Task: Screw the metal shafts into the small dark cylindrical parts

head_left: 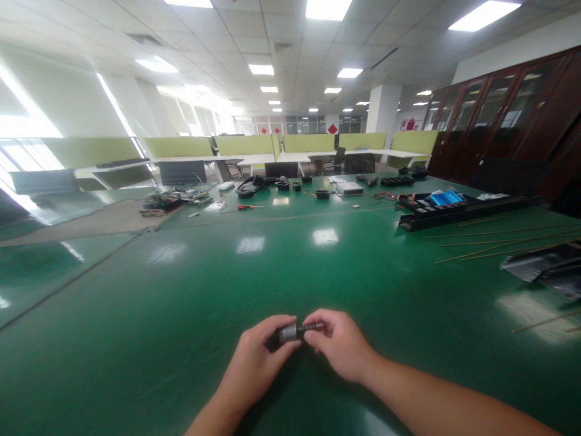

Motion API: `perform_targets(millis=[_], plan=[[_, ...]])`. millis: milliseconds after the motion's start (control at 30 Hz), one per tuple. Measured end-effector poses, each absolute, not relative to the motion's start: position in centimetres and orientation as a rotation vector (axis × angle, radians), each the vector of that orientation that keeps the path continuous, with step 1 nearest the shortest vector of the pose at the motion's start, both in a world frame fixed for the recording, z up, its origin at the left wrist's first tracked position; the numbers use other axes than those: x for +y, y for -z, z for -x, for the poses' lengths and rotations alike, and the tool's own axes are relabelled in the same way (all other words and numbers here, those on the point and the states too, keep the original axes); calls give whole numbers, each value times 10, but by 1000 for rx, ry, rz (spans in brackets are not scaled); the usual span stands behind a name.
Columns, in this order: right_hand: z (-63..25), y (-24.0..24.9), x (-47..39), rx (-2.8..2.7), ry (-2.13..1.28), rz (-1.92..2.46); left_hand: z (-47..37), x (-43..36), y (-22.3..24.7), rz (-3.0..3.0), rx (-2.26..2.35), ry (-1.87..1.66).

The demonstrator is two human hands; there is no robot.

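Metal cylinder (287,333), over the near part of a green table (204,290), its long axis running left to right, tipped slightly away rightward. At left, the left hand (258,357) has thumb and fingers clamped around the thick body; at right, the right hand (340,342) pinches the slim shaft (313,326). Both hands touch it.

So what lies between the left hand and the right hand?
In the head view, a small silver cylinder with a thinner end: the left hand grips the cylinder, the right hand pinches that end.
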State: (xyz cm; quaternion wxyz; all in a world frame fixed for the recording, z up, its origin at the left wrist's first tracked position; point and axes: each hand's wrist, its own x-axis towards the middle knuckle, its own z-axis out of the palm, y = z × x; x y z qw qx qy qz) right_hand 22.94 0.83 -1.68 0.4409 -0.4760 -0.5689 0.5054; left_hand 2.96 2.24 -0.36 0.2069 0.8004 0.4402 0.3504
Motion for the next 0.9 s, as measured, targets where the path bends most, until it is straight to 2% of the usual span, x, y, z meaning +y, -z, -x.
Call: perform_targets(millis=[900], plan=[[-228, 17, 7, -1403, -1228, 1192, -30, 23, 2, -2222, 1212, -976]])
